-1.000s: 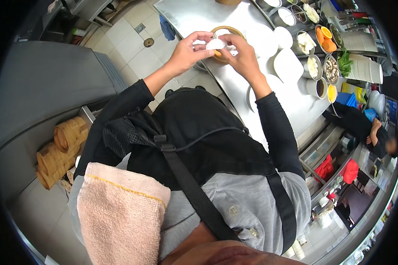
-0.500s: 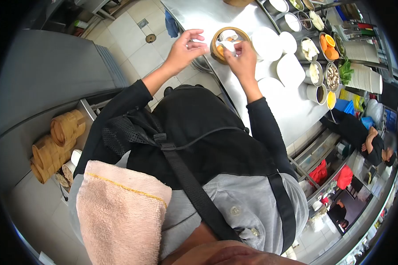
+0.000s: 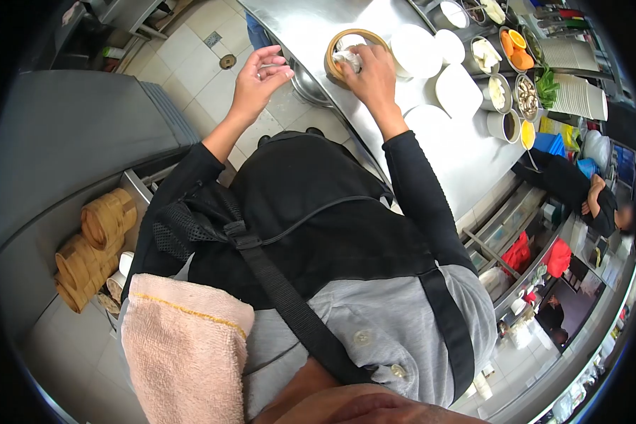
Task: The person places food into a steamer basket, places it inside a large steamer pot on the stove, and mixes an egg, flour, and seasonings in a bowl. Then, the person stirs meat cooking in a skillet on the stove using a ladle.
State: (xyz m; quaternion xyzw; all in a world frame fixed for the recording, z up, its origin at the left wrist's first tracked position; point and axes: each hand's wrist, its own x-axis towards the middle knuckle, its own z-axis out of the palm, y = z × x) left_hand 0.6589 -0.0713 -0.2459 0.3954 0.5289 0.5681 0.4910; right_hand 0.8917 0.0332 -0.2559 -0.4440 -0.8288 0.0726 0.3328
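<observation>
Since half a second ago, the left hand (image 3: 263, 79) has drawn off to the left of the round wooden basket (image 3: 330, 58), and the right hand (image 3: 373, 79) sits lower over it. On my feed, a crumpled white piece (image 3: 348, 62) is at the basket's mouth, gripped between the right thumb and fingers; I can't tell whether it touches what lies inside. Past it I make out something white (image 3: 351, 41) and a bit of orange, both partly covered. I see the left hand half open, fingers loosely curled and holding nothing, clear of the rim and beyond the metal table's (image 3: 290, 15) edge. Just right of the basket I have a round white plate (image 3: 417, 51), then a squarish one (image 3: 459, 92). Farther right stand metal containers, one with orange pieces (image 3: 519, 58), another with sliced mushrooms (image 3: 526, 97).
</observation>
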